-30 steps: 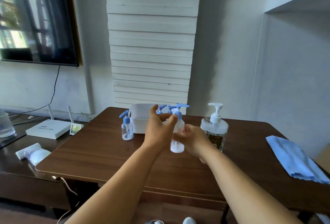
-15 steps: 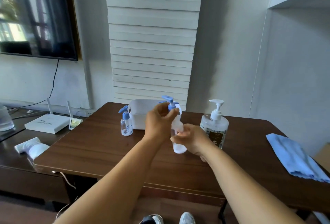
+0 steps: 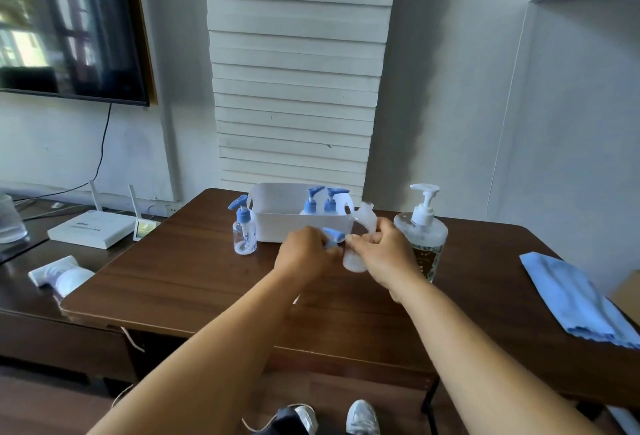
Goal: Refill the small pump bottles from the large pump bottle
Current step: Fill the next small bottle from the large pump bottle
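Observation:
My right hand [image 3: 384,254] grips a small clear bottle [image 3: 366,218] with its neck bare, tilted over the brown table [image 3: 194,282]. My left hand [image 3: 304,254] holds that bottle's blue pump head [image 3: 333,236], off the bottle and low beside it. The large clear pump bottle [image 3: 420,233] with a white pump stands just right of my right hand. Another small blue-pump bottle [image 3: 244,230] stands left of the white basket [image 3: 277,223]. Two more small pump bottles [image 3: 320,202] stand inside the basket.
A folded blue cloth [image 3: 575,299] lies at the table's right side. On the lower dark cabinet to the left sit a white router [image 3: 86,228], a white tube [image 3: 59,273] and a clear jar [image 3: 10,223]. A dark screen hangs on the wall at upper left.
My left hand has taken the blue pump head off the small bottle and brought it down beside it. My right hand still holds the bottle, now open at the neck.

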`<control>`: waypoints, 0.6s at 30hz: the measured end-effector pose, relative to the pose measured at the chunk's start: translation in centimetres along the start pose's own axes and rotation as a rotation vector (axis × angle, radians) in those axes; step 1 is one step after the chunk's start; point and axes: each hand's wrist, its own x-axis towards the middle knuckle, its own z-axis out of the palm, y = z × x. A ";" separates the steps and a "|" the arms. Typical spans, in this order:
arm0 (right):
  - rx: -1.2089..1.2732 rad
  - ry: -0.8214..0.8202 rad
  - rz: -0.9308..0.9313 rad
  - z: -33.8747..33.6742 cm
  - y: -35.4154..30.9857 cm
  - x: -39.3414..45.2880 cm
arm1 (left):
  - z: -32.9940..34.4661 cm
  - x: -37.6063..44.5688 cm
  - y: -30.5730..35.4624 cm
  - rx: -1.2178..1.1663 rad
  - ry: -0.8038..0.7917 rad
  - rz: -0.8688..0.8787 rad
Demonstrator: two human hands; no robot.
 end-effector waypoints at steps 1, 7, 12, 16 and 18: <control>0.004 0.000 0.005 0.0 0.0 0.0 | 0.6 -0.1 -0.2 0.013 -0.022 -0.030; 0.041 -0.012 0.030 -0.6 0.6 0.0 | 1.9 -0.2 0.2 0.037 -0.072 -0.088; 0.067 -0.027 0.035 -1.0 0.4 0.2 | 0.3 -1.1 2.5 -0.420 -0.071 0.052; 0.050 -0.037 0.013 -1.4 0.2 0.8 | -0.2 -1.4 3.7 -0.567 -0.151 0.117; 0.059 -0.072 -0.028 -2.1 0.1 0.8 | -0.1 -1.0 4.2 -0.607 -0.144 0.110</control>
